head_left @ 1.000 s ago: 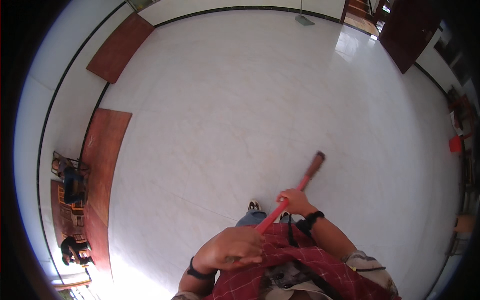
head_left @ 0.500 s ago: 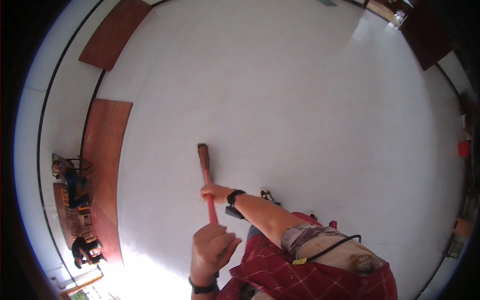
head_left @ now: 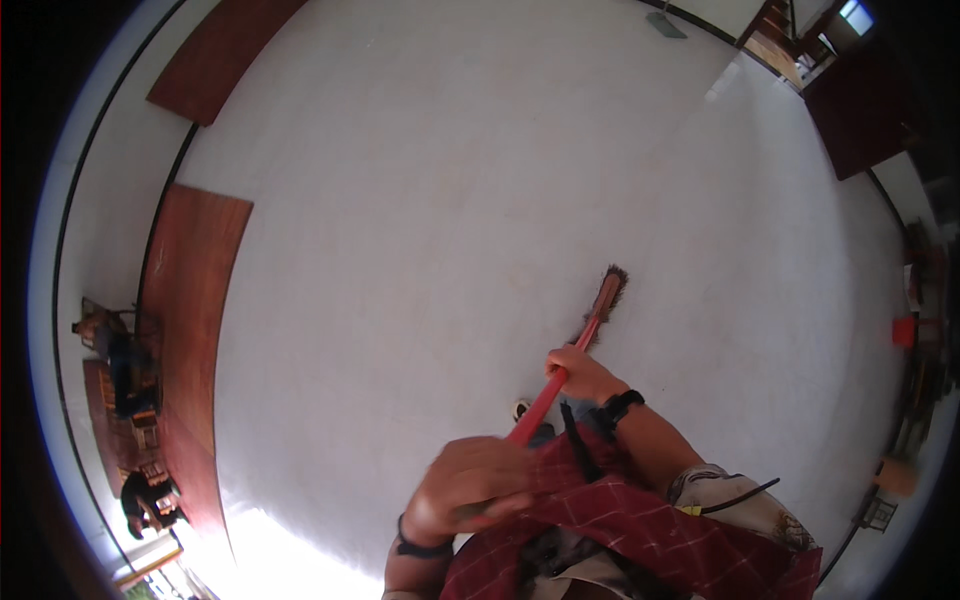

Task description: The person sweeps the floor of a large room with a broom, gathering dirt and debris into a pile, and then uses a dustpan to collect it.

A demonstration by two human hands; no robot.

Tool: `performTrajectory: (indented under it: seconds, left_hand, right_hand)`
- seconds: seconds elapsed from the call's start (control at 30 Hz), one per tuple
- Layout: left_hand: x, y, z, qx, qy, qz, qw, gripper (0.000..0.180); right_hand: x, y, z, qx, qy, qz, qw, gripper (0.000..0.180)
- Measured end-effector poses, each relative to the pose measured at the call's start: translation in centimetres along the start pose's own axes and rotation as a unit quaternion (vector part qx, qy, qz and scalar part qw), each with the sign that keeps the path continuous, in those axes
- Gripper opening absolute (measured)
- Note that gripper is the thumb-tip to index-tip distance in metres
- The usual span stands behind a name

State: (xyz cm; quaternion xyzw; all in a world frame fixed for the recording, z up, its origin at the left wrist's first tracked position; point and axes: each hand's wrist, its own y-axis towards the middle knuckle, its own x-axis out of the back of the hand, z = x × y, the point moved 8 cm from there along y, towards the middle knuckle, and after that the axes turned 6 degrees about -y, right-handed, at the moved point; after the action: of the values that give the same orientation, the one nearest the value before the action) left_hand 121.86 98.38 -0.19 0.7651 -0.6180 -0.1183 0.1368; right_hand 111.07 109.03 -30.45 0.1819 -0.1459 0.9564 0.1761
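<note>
I hold a broom with a red handle (head_left: 560, 375) and a brown brush head (head_left: 608, 297) that rests on the pale tiled floor (head_left: 430, 200) ahead of me. My right hand (head_left: 580, 372) grips the handle partway down, a black watch on its wrist. My left hand (head_left: 470, 485) is closed around the handle's upper end, close to my chest, also with a dark wristband. My red checked shirt fills the lower edge of the view.
Brown wooden doors (head_left: 190, 300) line the white wall on the left, with people (head_left: 125, 360) seated beyond them. A dark doorway (head_left: 860, 110) sits at the upper right and a small red object (head_left: 903, 331) at the right wall.
The broom head swung from the right to the left and has now come back to the right, farther ahead of me. Both hands kept their grip on the handle.
</note>
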Motion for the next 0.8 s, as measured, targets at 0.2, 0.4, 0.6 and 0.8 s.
performTrajectory:
  seconds: [0.2,0.4,0.6,0.8]
  left_hand:
    - [1.7,0.1,-5.7,-0.047,0.049,-0.026,0.997,0.021]
    - [-2.3,9.2,4.1,0.088,0.333,0.1,0.934,0.021]
    - [-3.9,15.8,10.5,0.08,0.277,0.129,0.949,0.023]
    - [-8.0,20.5,4.9,-0.026,0.063,0.185,0.98,0.013]
  right_hand:
    - [0.2,6.9,8.2,0.158,0.007,-0.084,0.984,0.01]
    - [-3.0,20.0,7.3,0.247,0.109,0.043,0.962,0.007]
    - [-2.2,22.4,0.4,0.163,0.213,0.071,0.961,0.003]
    - [10.0,11.4,-0.9,0.079,0.168,0.01,0.983,0.005]
